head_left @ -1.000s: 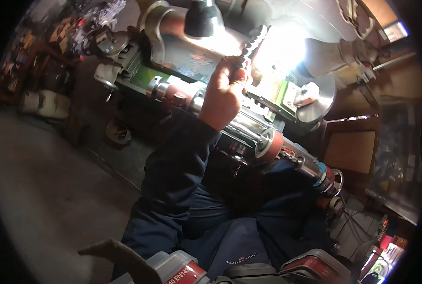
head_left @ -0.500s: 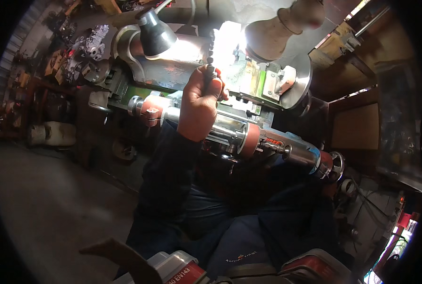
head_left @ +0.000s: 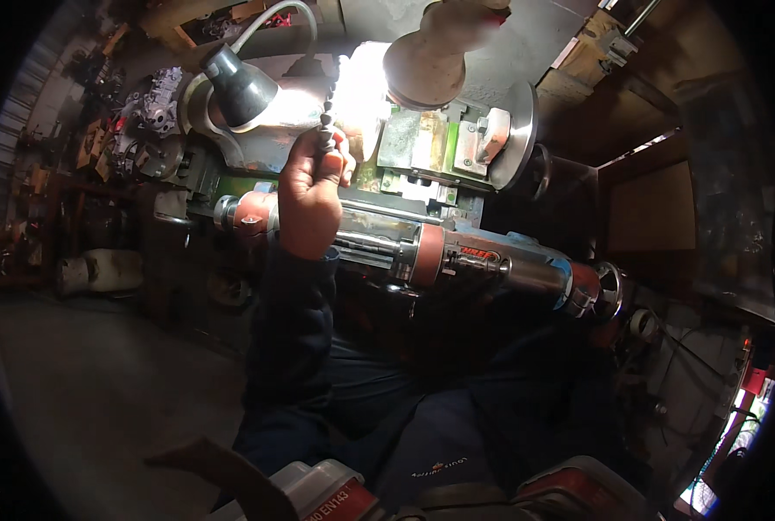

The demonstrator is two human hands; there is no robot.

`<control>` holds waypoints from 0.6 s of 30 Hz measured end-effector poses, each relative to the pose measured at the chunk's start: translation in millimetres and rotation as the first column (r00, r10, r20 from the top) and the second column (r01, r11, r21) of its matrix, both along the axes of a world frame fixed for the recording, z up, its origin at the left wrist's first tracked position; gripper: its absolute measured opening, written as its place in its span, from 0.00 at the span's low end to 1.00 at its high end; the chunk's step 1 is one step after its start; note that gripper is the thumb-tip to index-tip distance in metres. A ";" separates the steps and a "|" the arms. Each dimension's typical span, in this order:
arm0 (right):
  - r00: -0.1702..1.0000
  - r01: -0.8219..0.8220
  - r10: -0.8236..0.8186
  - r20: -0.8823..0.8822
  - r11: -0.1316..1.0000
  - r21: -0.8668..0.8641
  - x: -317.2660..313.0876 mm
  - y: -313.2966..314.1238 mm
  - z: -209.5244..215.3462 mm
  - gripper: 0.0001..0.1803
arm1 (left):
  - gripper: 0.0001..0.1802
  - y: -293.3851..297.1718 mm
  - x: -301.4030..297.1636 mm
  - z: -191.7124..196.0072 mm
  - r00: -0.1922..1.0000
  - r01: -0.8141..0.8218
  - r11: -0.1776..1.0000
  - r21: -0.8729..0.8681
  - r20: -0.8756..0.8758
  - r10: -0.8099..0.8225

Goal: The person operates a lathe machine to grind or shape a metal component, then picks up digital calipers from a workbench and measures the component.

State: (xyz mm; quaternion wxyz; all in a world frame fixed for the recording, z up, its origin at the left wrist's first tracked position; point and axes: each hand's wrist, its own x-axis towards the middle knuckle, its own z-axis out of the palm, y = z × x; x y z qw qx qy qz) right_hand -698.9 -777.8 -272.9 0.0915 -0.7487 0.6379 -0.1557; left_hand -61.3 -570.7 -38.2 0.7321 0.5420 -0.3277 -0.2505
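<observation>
My left hand (head_left: 309, 187) is raised in front of a lathe, with its fingers closed around the lower end of a dark ribbed rod (head_left: 327, 100). The rod points up into the glare of a grey-shaded work lamp (head_left: 240, 87). Just right of the rod, a pale turned wooden piece (head_left: 431, 56) sits above the green and grey tool block (head_left: 422, 143). Below my hand runs a long red and silver cylinder (head_left: 491, 260) of the machine. My dark blue sleeve (head_left: 292, 330) rises from the lower middle. My right hand is not in view.
A round metal faceplate (head_left: 519, 135) stands right of the tool block. Metal parts (head_left: 157, 100) crowd shelves at the upper left, and a white canister (head_left: 101, 269) lies on the grey floor (head_left: 101, 391). A red and grey case (head_left: 335, 495) sits at the bottom edge.
My left hand, still gripping the ribbed rod, has shifted left in the picture toward the lamp. The view has swung, so the lathe and wooden piece sit more centrally.
</observation>
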 end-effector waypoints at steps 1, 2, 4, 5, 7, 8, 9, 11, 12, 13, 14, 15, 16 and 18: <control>1.000 -0.019 0.019 -0.003 1.000 0.009 -2.4 -5.8 -2.6 0.16 | 0.06 2.0 2.9 -0.5 0.999 0.032 0.999 -0.024 -0.022 -0.032; 0.998 -0.056 0.056 -0.019 0.998 0.022 -5.9 -14.2 -3.7 0.16 | 0.06 4.0 5.5 -2.6 0.995 0.024 0.998 -0.064 -0.098 -0.031; 0.945 -0.282 0.289 -0.155 0.957 0.064 -14.6 -51.4 1.5 0.16 | 0.06 10.0 14.3 -7.2 0.970 0.027 0.982 -0.189 -0.232 -0.071; 0.841 -0.466 0.470 -0.268 0.881 0.084 -18.5 -82.0 9.2 0.16 | 0.06 17.7 21.3 -5.7 0.952 0.037 0.978 -0.206 -0.289 -0.097; 0.715 -0.573 0.542 -0.441 0.816 0.074 -18.7 -131.1 28.0 0.16 | 0.09 18.6 27.0 -7.4 0.968 -0.015 0.991 -0.137 -0.250 -0.019; 0.817 -0.410 0.382 -0.431 0.911 0.030 -1.2 -153.5 32.3 0.20 | 0.09 23.5 33.1 -11.0 0.983 -0.026 0.992 -0.122 -0.186 0.003; 0.893 -0.226 0.202 -0.401 0.974 -0.013 24.1 -168.6 41.1 0.25 | 0.10 26.6 40.6 -16.3 0.993 -0.055 0.995 -0.084 -0.104 0.046; 0.905 -0.147 0.022 0.425 0.953 0.265 105.9 -182.9 74.7 0.28 | 0.11 33.6 46.2 -16.9 0.972 -0.223 0.970 0.097 0.102 0.213; 0.905 -0.301 0.169 0.391 0.903 0.306 148.5 -178.0 104.4 0.29 | 0.11 37.0 47.2 -20.6 0.967 -0.238 0.966 0.101 0.119 0.226; 0.876 -0.444 0.319 0.362 0.828 0.344 187.2 -172.5 129.2 0.30 | 0.12 40.3 47.8 -22.1 0.923 -0.309 0.942 0.135 0.280 0.262; 0.869 -0.493 0.430 0.244 0.794 0.356 216.4 -171.5 139.4 0.30 | 0.12 40.6 47.7 -23.3 0.858 -0.378 0.913 0.152 0.428 0.284; 0.840 -0.530 0.530 0.113 0.760 0.377 232.9 -175.4 147.0 0.30 | 0.13 37.8 46.3 -28.0 0.884 -0.362 0.920 0.148 0.368 0.288; 0.835 -0.538 0.537 0.117 0.756 0.373 241.3 -186.8 133.5 0.30 | 0.14 34.0 42.3 -27.1 0.896 -0.347 0.927 0.141 0.342 0.283; 0.682 -0.731 0.678 0.276 0.614 0.299 254.5 -204.0 97.2 0.29 | 0.14 24.6 32.7 -26.8 0.922 -0.307 0.941 0.140 0.289 0.257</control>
